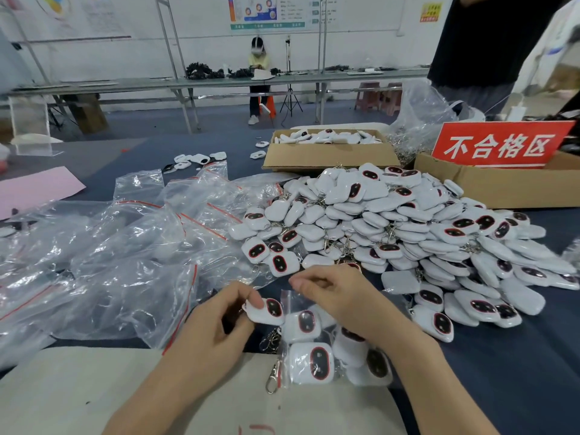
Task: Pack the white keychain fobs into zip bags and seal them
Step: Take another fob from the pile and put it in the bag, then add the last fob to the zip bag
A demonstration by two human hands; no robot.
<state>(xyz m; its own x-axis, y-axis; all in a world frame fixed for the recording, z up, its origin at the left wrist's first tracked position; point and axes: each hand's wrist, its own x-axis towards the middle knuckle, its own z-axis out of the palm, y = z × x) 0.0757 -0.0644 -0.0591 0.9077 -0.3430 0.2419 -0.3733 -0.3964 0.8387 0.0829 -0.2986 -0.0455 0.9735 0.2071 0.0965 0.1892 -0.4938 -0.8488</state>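
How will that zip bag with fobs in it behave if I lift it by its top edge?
The zip bag would likely sag: its film looks thin and crinkled, and several fobs sit bunched inside. Probably bottom-heavy, so it may swing. The metal clip lying at its edge might snag.

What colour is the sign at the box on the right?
The sign is red with white characters, shown clearly in the head view.

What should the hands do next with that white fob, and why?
Probably slide the white plastic keychain fob that the left hand pinches into the clear plastic zip bag: the right hand seems to hold its mouth beside the fob, and others already lie inside.
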